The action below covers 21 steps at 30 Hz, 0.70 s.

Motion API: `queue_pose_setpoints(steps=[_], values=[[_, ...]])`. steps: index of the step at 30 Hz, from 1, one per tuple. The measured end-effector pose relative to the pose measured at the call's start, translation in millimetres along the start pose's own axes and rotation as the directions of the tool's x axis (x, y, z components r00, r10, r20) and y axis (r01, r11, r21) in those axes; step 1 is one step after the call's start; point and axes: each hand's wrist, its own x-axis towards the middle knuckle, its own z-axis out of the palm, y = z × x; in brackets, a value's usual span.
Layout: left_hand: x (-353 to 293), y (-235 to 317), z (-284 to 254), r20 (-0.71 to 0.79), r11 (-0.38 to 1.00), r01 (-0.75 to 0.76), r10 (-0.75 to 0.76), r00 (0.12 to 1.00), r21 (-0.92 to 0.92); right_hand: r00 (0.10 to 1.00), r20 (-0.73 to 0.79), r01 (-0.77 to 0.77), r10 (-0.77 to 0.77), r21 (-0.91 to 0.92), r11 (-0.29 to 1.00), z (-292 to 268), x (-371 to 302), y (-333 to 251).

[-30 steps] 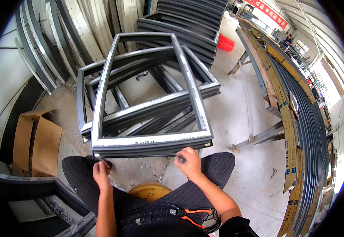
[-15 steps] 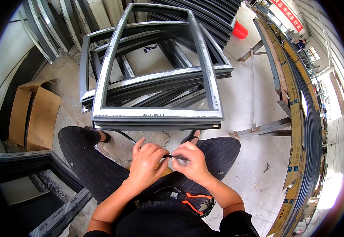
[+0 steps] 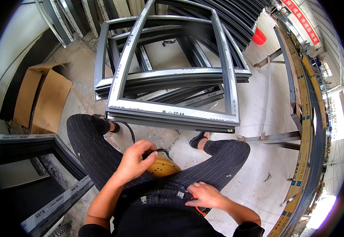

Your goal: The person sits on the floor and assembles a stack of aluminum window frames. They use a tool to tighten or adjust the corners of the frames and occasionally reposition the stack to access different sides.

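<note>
My left hand [image 3: 136, 160] is closed on a thin black rubber strip [image 3: 131, 132]. The strip curves up toward the near corner of a grey window frame [image 3: 172, 112], and a short end sticks out past my fingers, above a yellow perforated round seat [image 3: 163, 166] between my legs. Down at my lap, my right hand [image 3: 205, 195] has its fingers curled over orange-handled pliers [image 3: 200, 211]. Their jaws are hidden, and the hand covers most of the handles. The window frame lies tilted on top of a stack of similar frames.
An open cardboard box [image 3: 49, 100] stands at the left, with another dark frame [image 3: 57, 201] below it. Long wrapped profiles [image 3: 304, 150] rest on a metal rack along the right. Beside more stacked dark profiles [image 3: 223, 15] at the back is a red bucket [image 3: 259, 36].
My hands have parted: the right has let go of the strip and dropped to the pliers at my lap, while the left keeps the strip. The whole view has shifted slightly.
</note>
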Motion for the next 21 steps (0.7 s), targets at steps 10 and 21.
queue_pose_setpoints(steps=[10, 21], values=[[4, 8, -6, 0.093, 0.978, 0.107, -0.092, 0.991, -0.178, 0.96, -0.266, 0.025, 0.09, 0.399, 0.917, 13, 11, 5], [0, 1, -1, 0.114, 0.973, 0.109, -0.087, 0.99, -0.204, 0.957, -0.282, 0.286, 0.064, 0.956, -0.07, 25, 54, 18]])
